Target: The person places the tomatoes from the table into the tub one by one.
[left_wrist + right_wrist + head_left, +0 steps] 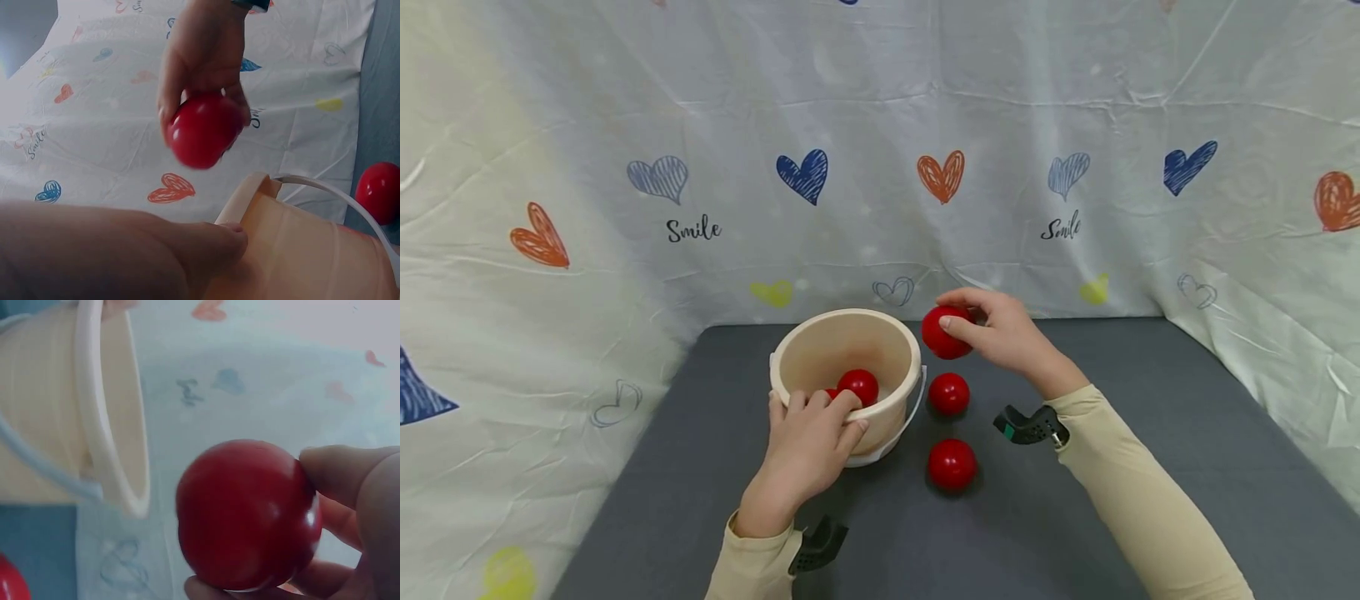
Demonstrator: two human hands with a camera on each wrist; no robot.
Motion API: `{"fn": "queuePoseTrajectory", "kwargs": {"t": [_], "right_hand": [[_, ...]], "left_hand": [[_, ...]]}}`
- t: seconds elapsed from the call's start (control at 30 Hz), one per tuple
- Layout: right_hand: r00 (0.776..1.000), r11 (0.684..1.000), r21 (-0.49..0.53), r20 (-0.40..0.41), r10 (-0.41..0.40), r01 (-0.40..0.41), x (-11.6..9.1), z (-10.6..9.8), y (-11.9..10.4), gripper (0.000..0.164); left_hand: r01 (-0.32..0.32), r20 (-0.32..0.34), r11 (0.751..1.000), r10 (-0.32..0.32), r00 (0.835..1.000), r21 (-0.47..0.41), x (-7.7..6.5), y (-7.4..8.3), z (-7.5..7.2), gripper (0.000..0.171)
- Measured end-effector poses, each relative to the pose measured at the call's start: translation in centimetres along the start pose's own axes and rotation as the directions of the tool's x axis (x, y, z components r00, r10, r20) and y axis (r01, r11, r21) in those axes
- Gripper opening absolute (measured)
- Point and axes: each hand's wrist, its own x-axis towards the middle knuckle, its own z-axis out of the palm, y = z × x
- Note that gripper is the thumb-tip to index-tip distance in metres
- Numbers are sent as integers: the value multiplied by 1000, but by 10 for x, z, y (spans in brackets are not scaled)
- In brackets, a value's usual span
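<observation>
My left hand (808, 442) grips the near rim of a cream bucket (880, 429), with its fingers over the edge and its thumb on the outer wall. Inside the bucket lie a red ball (858, 386) and part of another, mostly hidden behind the fingers. Raised just right of the bucket's rim, my right hand (1003, 333) holds a glossy red ball (247, 515) between thumb and fingers. In the left wrist view, that same held ball (205, 131) hangs beyond the bucket's rim.
Two more red balls stand on the dark grey table to the right of the bucket, one farther back (949, 393) and one nearer (952, 465). The bucket's white handle (917, 404) hangs down its right side. A white cloth with printed hearts (865, 208) rises behind the table.
</observation>
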Motion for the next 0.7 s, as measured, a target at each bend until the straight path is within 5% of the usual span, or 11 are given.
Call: {"fn": "queuePoseTrajectory", "kwargs": {"t": [0.3,0.7], "right_hand": [[997,998,29,52,-49,48,23,37,-30,38],[985,999,10,167,-53,52,38,79,-41,35]], "left_hand": [[5,3,1000,-5,1000,14,1,0,-1,18],[2,32,1000,-2,999,11,1,0,-2,20]]}}
